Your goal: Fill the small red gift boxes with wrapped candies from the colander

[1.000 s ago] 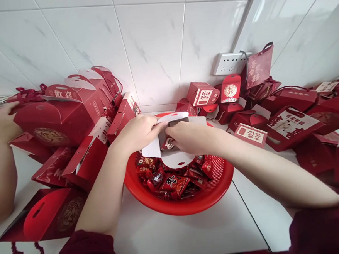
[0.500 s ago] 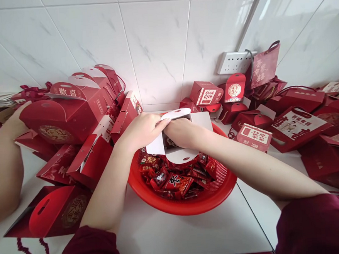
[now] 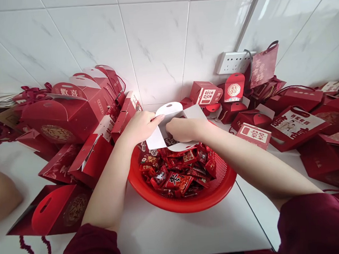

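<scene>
An opened gift box [image 3: 155, 137] with white inner flaps is held above a red plastic basket [image 3: 181, 206]. My left hand [image 3: 140, 126] grips the box's left side, thumb along the flap. Down in the box's opening is my right hand [image 3: 184, 129], its fingers curled and their tips partly hidden, so whatever they hold cannot be made out. Dark wrapped pieces show at the bottom of the box below those fingers. Beneath the box, the basket contains many red-wrapped candies [image 3: 177, 182].
Red gift boxes [image 3: 67, 118] are stacked on the left, one with a rope handle lying nearest. More boxes [image 3: 299, 127] crowd the right side. A power strip [image 3: 234, 62] is on the tiled wall. Another person's arm [image 3: 1, 193] is at the left edge.
The box has tipped and shifted slightly, showing more of its inside. My right hand sits a little higher in it. The other person's hand has drawn away leftward from the stacked boxes.
</scene>
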Tool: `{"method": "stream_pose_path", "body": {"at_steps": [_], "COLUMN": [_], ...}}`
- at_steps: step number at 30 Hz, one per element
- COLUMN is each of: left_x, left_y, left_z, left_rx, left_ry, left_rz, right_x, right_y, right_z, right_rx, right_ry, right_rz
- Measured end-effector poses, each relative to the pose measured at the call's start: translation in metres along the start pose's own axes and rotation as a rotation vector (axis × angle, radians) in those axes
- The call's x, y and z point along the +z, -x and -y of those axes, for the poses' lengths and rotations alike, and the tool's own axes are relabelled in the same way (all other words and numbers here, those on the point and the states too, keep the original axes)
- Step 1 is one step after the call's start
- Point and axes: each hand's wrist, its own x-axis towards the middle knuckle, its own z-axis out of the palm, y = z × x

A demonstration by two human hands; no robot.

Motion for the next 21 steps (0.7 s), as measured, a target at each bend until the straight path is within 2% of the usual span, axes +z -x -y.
{"method": "stream_pose_path", "body": {"at_steps": [2,3,5,7,9,11,13,16,18,21], "left_x": [-0.004,-0.008,-0.016,-0.024,-0.032,-0.037,-0.04,-0.041,-0.041,-0.041], "left_y": [-0.002,-0.002,-0.002,-0.001,0.001,0.004,0.006,0.009,0.01,0.012], "left_z": [0.004,0.005,0.011,0.018,0.028,0.038,0.044,0.042,0.036,0.028], "left_rx": [-0.082,-0.147,-0.302,-0.427,-0.499,-0.539,-0.565,-0.568,-0.558,-0.535], "left_ry": [0.029,0.047,0.081,0.1,0.081,0.055,0.049,0.066,0.073,0.072], "left_rz": [-0.046,-0.089,-0.218,-0.364,-0.476,-0.537,-0.556,-0.547,-0.542,-0.551], "right_x": [-0.014,-0.022,-0.038,-0.053,-0.062,-0.062,-0.052,-0.021,0.0,0.021], "right_y": [0.014,0.024,0.048,0.07,0.084,0.083,0.066,0.026,0.0,-0.027], "right_z": [0.004,0.006,0.008,0.007,0.004,-0.001,-0.006,-0.011,-0.009,-0.002], "right_rx": [-0.001,-0.014,-0.099,-0.222,-0.302,-0.303,-0.245,-0.147,-0.157,-0.158], "right_ry": [0.009,-0.014,-0.153,-0.315,-0.417,-0.417,-0.32,-0.077,-0.05,-0.055], "right_rz": [-0.065,-0.146,-0.399,-0.484,-0.419,-0.256,-0.081,0.109,0.159,0.115]}}
